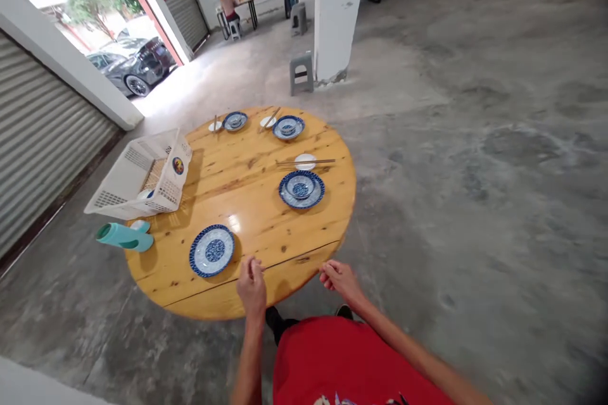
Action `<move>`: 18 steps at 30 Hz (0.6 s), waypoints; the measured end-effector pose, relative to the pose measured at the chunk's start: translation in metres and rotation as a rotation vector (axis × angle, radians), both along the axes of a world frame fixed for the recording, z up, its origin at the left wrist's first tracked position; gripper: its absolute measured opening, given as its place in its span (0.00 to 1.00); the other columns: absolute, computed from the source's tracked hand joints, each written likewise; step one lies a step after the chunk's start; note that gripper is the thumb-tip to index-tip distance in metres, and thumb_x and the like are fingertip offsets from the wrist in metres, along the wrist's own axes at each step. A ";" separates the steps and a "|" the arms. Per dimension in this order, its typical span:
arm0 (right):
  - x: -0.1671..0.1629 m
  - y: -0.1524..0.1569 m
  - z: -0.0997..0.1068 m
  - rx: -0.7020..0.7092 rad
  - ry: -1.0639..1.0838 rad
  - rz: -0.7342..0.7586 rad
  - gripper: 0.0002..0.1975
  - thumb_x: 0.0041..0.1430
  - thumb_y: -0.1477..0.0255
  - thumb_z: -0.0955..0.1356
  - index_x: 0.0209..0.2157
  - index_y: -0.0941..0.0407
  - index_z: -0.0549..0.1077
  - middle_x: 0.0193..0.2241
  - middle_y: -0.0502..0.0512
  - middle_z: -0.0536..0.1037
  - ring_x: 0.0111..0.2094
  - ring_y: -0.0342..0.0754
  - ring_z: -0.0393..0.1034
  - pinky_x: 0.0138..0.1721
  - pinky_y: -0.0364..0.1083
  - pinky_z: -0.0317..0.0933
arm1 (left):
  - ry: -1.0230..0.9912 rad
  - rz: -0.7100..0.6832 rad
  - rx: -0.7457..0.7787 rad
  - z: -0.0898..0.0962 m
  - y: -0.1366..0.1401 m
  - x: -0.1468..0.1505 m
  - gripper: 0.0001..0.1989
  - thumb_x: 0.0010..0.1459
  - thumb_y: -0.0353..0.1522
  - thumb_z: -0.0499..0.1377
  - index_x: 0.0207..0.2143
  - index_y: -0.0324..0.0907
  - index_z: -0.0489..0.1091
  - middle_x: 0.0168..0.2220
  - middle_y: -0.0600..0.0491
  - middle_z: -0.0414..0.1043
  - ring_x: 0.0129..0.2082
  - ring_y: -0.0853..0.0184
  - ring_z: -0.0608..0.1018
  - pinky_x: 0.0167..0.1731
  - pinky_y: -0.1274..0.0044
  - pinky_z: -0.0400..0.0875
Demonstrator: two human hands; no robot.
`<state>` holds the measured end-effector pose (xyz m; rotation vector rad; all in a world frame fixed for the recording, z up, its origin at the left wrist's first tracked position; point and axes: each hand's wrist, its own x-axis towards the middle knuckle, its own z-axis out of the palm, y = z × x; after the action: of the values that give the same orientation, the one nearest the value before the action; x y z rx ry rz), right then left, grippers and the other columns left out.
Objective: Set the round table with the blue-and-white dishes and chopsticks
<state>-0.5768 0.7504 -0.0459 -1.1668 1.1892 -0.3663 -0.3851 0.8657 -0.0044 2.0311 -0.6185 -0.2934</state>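
My left hand (251, 283) is over the near edge of the wooden round table (247, 186), its fingers curled in with nothing visible in them. Nearest to it, on its left, lies a blue-patterned plate (212, 250) with no bowl on it. My right hand (338, 278) hovers by the table's near right rim, fingers also curled and no object showing. Farther up on the right, a small bowl (301, 187) sits on another blue-rimmed plate (315, 198). Behind that, chopsticks (323, 161) lie across a white saucer (305, 166).
Two more settings with plates (298, 132) (243, 121) stand along the far side. A white plastic basket (114, 193) holding a few items and a teal cylindrical container (118, 236) are at the left edge. Beyond are a grey stool (301, 69), a pillar (338, 12) and two people.
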 end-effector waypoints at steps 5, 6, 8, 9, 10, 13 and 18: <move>-0.097 -0.037 -0.011 -0.004 -0.098 -0.311 0.17 0.52 0.54 0.65 0.31 0.53 0.73 0.24 0.56 0.78 0.22 0.48 0.71 0.23 0.44 0.64 | -0.036 -0.540 0.020 -0.007 -0.086 -0.134 0.13 0.67 0.37 0.49 0.40 0.47 0.73 0.33 0.48 0.80 0.31 0.64 0.81 0.35 0.73 0.74; -0.109 -0.043 -0.012 0.008 -0.109 -0.354 0.19 0.51 0.52 0.65 0.32 0.53 0.74 0.24 0.56 0.78 0.22 0.48 0.71 0.23 0.45 0.65 | -0.089 -0.662 0.026 -0.007 -0.099 -0.152 0.14 0.68 0.36 0.49 0.41 0.47 0.74 0.34 0.48 0.80 0.32 0.64 0.82 0.36 0.74 0.73; -0.126 -0.054 -0.012 0.040 -0.137 -0.424 0.22 0.48 0.48 0.68 0.32 0.53 0.74 0.24 0.56 0.78 0.22 0.49 0.71 0.23 0.45 0.65 | -0.223 -0.859 0.051 -0.006 -0.121 -0.177 0.14 0.68 0.34 0.49 0.41 0.46 0.75 0.36 0.46 0.80 0.35 0.64 0.82 0.36 0.75 0.73; -0.132 -0.061 -0.012 0.057 -0.157 -0.455 0.24 0.46 0.47 0.69 0.32 0.53 0.75 0.23 0.56 0.78 0.21 0.49 0.70 0.22 0.45 0.65 | -0.289 -0.920 0.072 -0.006 -0.132 -0.186 0.14 0.68 0.34 0.49 0.41 0.46 0.75 0.36 0.46 0.80 0.35 0.65 0.81 0.36 0.76 0.72; -0.138 -0.068 -0.012 0.074 -0.178 -0.487 0.25 0.43 0.46 0.71 0.31 0.54 0.75 0.22 0.55 0.78 0.21 0.48 0.70 0.22 0.45 0.65 | -0.341 -0.956 0.099 -0.007 -0.142 -0.193 0.14 0.68 0.33 0.49 0.40 0.45 0.75 0.36 0.47 0.80 0.35 0.65 0.81 0.36 0.76 0.72; -0.154 -0.097 -0.012 0.120 -0.227 -0.566 0.29 0.38 0.45 0.74 0.31 0.56 0.76 0.21 0.53 0.77 0.20 0.46 0.68 0.22 0.44 0.63 | -0.382 -0.989 0.191 -0.011 -0.179 -0.210 0.13 0.67 0.31 0.49 0.38 0.42 0.74 0.34 0.49 0.79 0.34 0.68 0.80 0.36 0.79 0.70; -0.202 -0.179 -0.021 0.178 -0.158 -0.667 0.31 0.33 0.47 0.75 0.31 0.58 0.77 0.21 0.55 0.78 0.20 0.47 0.69 0.23 0.44 0.65 | -0.286 -1.059 0.269 -0.025 -0.273 -0.245 0.11 0.65 0.28 0.51 0.36 0.42 0.74 0.34 0.52 0.80 0.35 0.69 0.79 0.36 0.80 0.68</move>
<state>-0.7788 0.5710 -0.0671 -0.5503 1.4178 -0.8192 -0.6299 0.5930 -0.0297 1.8222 -1.9001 -0.7287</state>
